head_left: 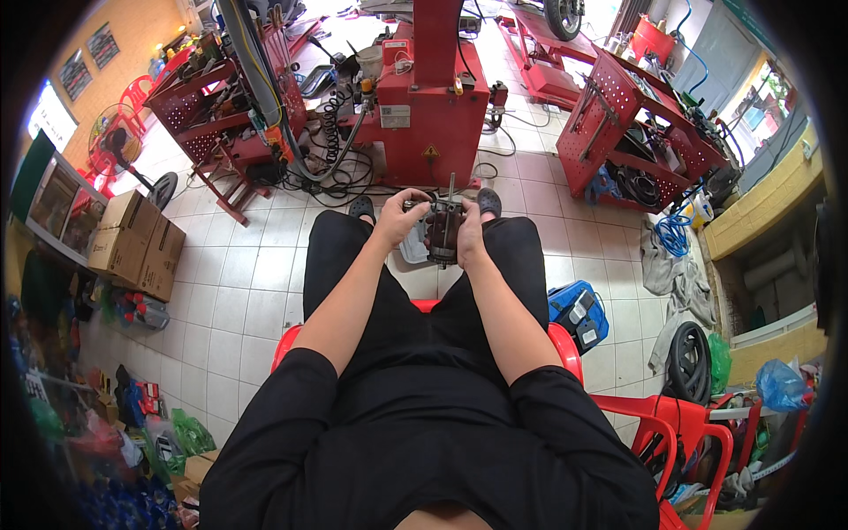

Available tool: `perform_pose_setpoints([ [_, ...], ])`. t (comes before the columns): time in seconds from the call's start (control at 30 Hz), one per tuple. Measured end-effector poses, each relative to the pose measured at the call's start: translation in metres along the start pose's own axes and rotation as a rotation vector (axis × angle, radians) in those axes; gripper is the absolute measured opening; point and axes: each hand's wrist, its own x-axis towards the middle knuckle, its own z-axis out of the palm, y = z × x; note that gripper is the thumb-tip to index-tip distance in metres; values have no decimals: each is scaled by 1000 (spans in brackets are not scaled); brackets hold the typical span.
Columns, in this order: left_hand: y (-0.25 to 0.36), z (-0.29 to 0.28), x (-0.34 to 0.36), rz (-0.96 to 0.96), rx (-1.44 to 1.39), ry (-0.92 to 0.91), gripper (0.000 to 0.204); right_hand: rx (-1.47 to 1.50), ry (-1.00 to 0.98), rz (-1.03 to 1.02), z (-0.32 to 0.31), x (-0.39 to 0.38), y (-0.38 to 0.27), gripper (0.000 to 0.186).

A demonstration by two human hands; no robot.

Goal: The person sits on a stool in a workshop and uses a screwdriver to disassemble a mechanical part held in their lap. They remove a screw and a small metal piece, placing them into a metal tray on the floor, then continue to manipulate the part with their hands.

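Between my knees I hold up a dark metal machine part [442, 237] with a thin rod standing out of its top; its exact kind does not show. My right hand [473, 231] is wrapped round its right side. At its upper left, my left hand [405, 215] is closed, thumb and fingers bent against the part; whether a small piece sits between those fingertips is too small to tell. Below and behind the part, a pale grey tray [412, 250] shows on the floor between my feet, partly hidden by my hand and the part.
Ahead stands a red machine [433, 132] with hoses and cables around its base. Red tool carts [609, 132] flank it. A blue case [579, 315] lies right of my red chair [565, 349]. Cardboard boxes [132, 243] stand left; a tyre [689, 360] is at right.
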Motion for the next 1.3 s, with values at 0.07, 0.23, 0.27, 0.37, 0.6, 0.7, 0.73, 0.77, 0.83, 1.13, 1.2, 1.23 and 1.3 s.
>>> perform_pose_setpoints([
  [0.07, 6, 3, -3, 25, 107, -11, 29, 2, 14, -6, -3, -1, -1, 57],
  [0.23, -3, -3, 3, -157, -33, -8, 30, -18, -8, 0, -1, 1, 0, 57],
  [0.27, -2, -2, 4, -189, -138, -17, 31, -10, -2, 4, -2, 1, 0, 57],
  [0.37, -2, 2, -1, 57, 31, -15, 31, 11, 9, 25, 0, -1, -1, 57],
  [0.6, -5, -4, 4, -196, -93, -23, 34, 7, 16, 28, 3, -2, -2, 58],
  [0.7, -2, 2, 0, -37, 15, -11, 35, 0, 3, 16, -1, 0, 0, 58],
  [0.73, -3, 2, 1, -68, 50, -4, 33, -2, -11, 12, -1, 0, 0, 58],
  [0.77, -4, 1, 2, -99, 84, 3, 31, -18, -1, 11, -1, 0, 0, 58],
  [0.83, -9, -2, 5, -169, 65, 28, 31, -49, 13, 10, 4, -2, -1, 58],
  [1.13, 3, 1, -2, -116, -65, -47, 27, 2, 23, 10, -1, 2, 1, 57],
  [1.2, -3, -2, 1, -155, -8, -34, 26, -10, 16, 1, 0, 3, 2, 57],
  [1.23, -6, -4, 4, -216, 24, -14, 25, -17, 13, -3, 1, 3, 2, 57],
  [1.3, -6, -5, 5, -326, -30, 9, 24, -14, 10, 10, -1, 3, 2, 57],
])
